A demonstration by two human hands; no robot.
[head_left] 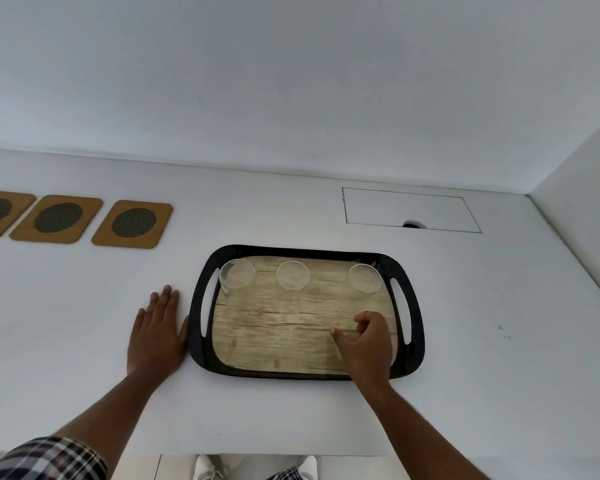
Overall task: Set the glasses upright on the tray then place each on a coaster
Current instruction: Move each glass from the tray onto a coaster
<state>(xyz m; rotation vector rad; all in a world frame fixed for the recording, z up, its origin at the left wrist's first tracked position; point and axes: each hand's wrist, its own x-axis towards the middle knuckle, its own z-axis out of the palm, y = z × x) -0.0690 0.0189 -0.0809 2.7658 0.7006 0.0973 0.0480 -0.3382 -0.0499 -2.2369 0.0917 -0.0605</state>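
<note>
Your right hand (366, 344) is over the near right part of the tray (196, 308), thumb stretched left and fingers curled. It seems to pinch the lower end of the right glass (361, 282), though the clear glass makes the contact hard to confirm. That glass leans: its long axis runs from your fingers away toward the tray's far edge, with the open rim pointing up and away from you. Its base is at your fingertips and its mouth is beyond the hand.

The middle glass (292, 275) and left glass (237, 274) sit along the same far edge with their mouths toward the camera, well apart from both hands.

Your left hand (158, 330) lies flat on the table (291, 417) with straight fingers, just beside the tray's left rim.

Three coasters (134, 223) line up far left, off the tray.
</note>
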